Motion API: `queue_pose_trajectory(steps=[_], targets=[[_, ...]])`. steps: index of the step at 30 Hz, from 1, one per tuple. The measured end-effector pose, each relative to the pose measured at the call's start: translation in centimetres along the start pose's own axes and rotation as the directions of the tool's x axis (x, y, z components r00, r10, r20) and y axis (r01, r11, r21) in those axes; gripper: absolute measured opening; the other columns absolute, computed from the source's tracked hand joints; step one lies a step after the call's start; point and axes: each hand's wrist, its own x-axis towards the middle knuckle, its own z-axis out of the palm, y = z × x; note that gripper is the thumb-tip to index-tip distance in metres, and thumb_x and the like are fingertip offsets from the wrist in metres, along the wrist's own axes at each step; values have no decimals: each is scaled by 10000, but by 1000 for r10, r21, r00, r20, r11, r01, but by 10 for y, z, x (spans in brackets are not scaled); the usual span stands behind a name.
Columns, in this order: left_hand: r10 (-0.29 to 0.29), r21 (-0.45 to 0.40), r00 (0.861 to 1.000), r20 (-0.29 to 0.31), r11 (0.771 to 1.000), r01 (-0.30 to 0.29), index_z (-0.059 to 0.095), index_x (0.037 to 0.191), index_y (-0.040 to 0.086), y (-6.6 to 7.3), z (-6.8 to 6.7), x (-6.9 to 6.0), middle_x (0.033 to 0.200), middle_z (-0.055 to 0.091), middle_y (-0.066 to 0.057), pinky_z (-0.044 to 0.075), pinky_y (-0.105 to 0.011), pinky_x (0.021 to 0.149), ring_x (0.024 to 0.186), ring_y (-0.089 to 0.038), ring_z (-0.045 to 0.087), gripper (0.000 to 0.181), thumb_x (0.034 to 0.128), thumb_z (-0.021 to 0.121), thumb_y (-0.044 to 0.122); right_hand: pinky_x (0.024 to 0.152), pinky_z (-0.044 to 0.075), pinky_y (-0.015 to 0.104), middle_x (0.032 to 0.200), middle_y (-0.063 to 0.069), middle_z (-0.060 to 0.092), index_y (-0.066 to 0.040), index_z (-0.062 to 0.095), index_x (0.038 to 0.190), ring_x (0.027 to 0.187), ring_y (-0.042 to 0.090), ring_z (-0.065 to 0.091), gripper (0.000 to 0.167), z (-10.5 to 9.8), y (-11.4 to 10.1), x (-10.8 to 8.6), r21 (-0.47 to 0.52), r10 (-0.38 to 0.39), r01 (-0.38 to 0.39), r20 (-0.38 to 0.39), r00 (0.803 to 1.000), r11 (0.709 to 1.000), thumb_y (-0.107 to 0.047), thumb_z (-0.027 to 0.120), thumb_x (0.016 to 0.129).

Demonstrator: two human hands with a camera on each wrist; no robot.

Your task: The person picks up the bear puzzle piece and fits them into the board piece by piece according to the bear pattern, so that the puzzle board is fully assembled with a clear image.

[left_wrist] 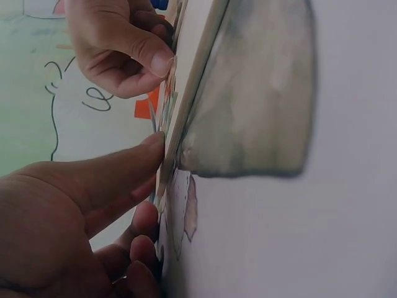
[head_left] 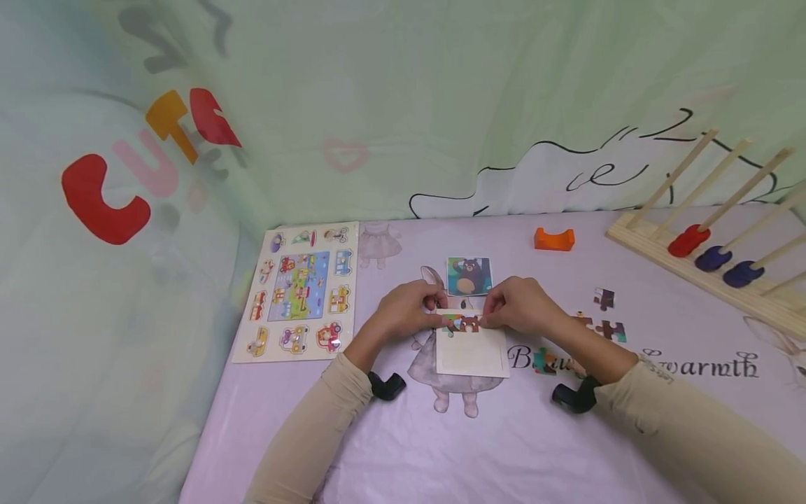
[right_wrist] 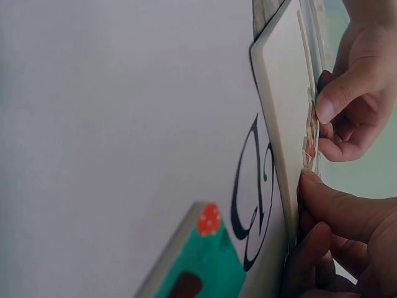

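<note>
A pale wooden puzzle board [head_left: 471, 357] lies in front of me, with a few jigsaw pieces [head_left: 469, 323] of a brown bear fitted along its far edge. My left hand [head_left: 409, 308] holds the board's far left corner, thumb on the left piece and fingers curled beyond the edge. At the far right part, my right hand [head_left: 519, 306] has its thumb beside the bear-head piece and its fingers bent over the edge. Both thumbs touch the top face in the wrist views. Just beyond the board lies a bear picture card [head_left: 469, 276].
Loose jigsaw pieces [head_left: 611, 330] lie to the right, one piece [head_left: 544, 361] nearer the board. A wooden peg puzzle [head_left: 346, 280] is at the left. An orange arch block [head_left: 554, 239] and a bead rack [head_left: 686, 269] stand at the back right, before a green curtain.
</note>
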Motion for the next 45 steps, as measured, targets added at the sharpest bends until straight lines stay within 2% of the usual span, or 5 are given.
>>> queue_pose_trajectory(steps=[5, 9, 14, 35, 45], targets=[[-76, -2, 997, -11, 997, 76, 670, 889, 241, 5, 1, 3, 728, 550, 86, 373, -258, 598, 681, -93, 511, 231, 848, 807, 423, 643, 425, 302, 670, 8, 629, -130, 761, 799, 738, 202, 539, 102, 0, -1, 2, -5, 11, -11, 5, 1000, 1000, -188, 831, 845], [-160, 27, 987, -27, 987, 160, 651, 839, 244, 14, 1, 5, 675, 533, 90, 362, -275, 549, 641, -96, 510, 282, 824, 808, 478, 638, 416, 300, 672, 12, 630, -132, 758, 787, 736, 203, 539, 114, 0, -4, 3, -13, 10, -10, -2, 1000, 1000, -193, 839, 839], [-206, 52, 978, -31, 977, 208, 650, 818, 251, 18, 0, 6, 676, 538, 87, 364, -290, 547, 649, -109, 520, 284, 817, 820, 479, 636, 408, 303, 664, 14, 626, -130, 757, 781, 734, 204, 536, 124, 0, -6, 3, -19, 10, -10, -4, 1000, 1000, -200, 844, 836], [-194, 90, 981, -15, 977, 195, 639, 848, 232, 25, 3, 7, 717, 544, 70, 379, -283, 562, 675, -117, 529, 269, 845, 812, 437, 633, 418, 295, 652, 28, 637, -126, 777, 805, 739, 194, 538, 88, -2, -10, 0, 15, 12, -12, 15, 1000, 1000, -184, 825, 851], [-204, 75, 979, -5, 976, 204, 628, 833, 220, 24, 3, 8, 685, 504, 70, 348, -281, 547, 650, -113, 505, 342, 804, 843, 484, 623, 405, 298, 642, 19, 650, -124, 780, 785, 730, 192, 536, 103, 1, -9, 3, 5, 10, -10, 0, 1000, 1000, -187, 851, 824]])
